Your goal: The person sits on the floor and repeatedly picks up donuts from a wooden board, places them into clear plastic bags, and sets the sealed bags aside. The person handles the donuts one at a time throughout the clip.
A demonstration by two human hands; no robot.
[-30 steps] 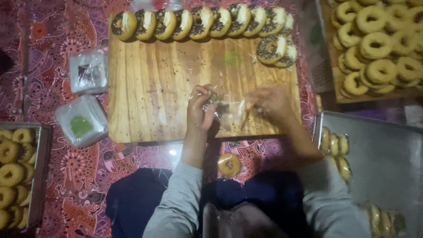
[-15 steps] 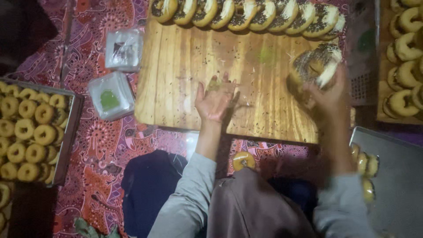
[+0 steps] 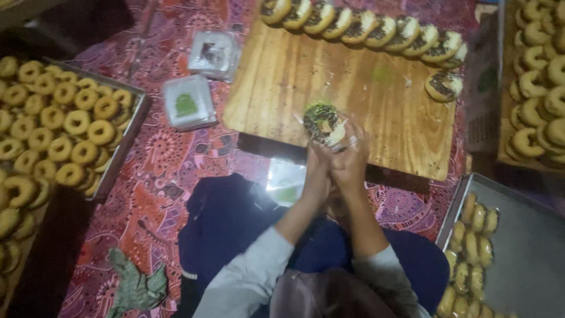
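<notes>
Nearest, the person's lap in dark blue cloth and grey sleeves fills the bottom middle, with both forearms rising to meet over the near edge of the wooden board (image 3: 376, 100). Pressed side by side, the left hand (image 3: 316, 171) and right hand (image 3: 351, 162) pinch 1 chocolate-topped doughnut (image 3: 322, 122) between their fingertips, inside what looks like a clear plastic bag, though the blur makes the wrapping hard to trace. It is held up above the board's near-left part, not resting on the wood.

Just below the hands a small flat packet (image 3: 285, 182) lies on the red patterned mat (image 3: 165, 171), close beside the knee. To the near right a grey metal tray (image 3: 529, 247) holds a column of wrapped doughnuts along its left rim, its corner close to the right elbow. On the left, well apart from the hands, a tray of plain ring doughnuts (image 3: 65, 123) lies on the mat, its right edge leaving a strip of mat before the board.

Between that tray and the board sit 2 stacks of clear bags (image 3: 188, 105). The middle of the board is bare wood, giving room ahead of the hands. Along its far edge runs a row of topped doughnuts (image 3: 365, 26), with 1 lone doughnut (image 3: 444, 85) near the right edge. Beyond, at far right, a crate of plain doughnuts (image 3: 538, 76) stands.
</notes>
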